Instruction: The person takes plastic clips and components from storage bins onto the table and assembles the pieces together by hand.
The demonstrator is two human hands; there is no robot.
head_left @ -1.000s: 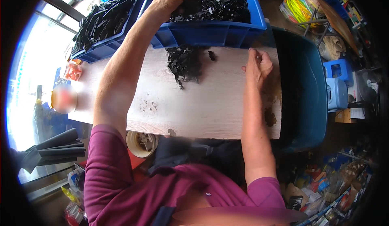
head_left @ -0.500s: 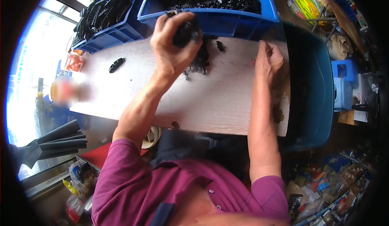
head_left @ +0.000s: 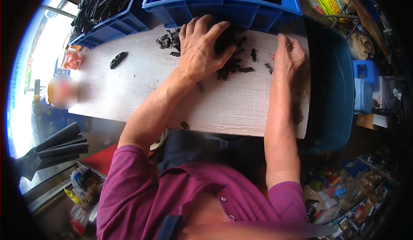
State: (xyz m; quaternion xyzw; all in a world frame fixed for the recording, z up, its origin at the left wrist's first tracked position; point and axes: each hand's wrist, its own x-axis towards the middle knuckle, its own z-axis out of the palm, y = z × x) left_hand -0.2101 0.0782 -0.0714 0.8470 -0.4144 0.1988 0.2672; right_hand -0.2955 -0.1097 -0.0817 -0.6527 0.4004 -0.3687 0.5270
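Small black plastic parts (head_left: 231, 66) lie in a loose pile on the pale wooden board, close to the front wall of a blue crate (head_left: 223, 5). My left hand (head_left: 200, 46) rests over this pile, fingers spread and curved, touching the parts under the palm and thumb. Part of the pile is hidden beneath it. At the board's right side my right hand (head_left: 288, 55) is closed, thumb and fingers pressed together; what they hold, if anything, is hidden. A single black part (head_left: 254, 55) lies between the hands. One longer black piece (head_left: 118, 60) sits apart on the left.
The blue crate holds many small black parts. A second blue crate (head_left: 114, 28) with long black pieces stands at the far left. A large teal tub (head_left: 329, 93) borders the board (head_left: 142, 85) on the right. An orange-filled container (head_left: 72, 59) stands by the left edge.
My left hand has come down from in front of the crate with its clump of black parts, which now lies spread on the board. My right hand stays closed in nearly the same place.
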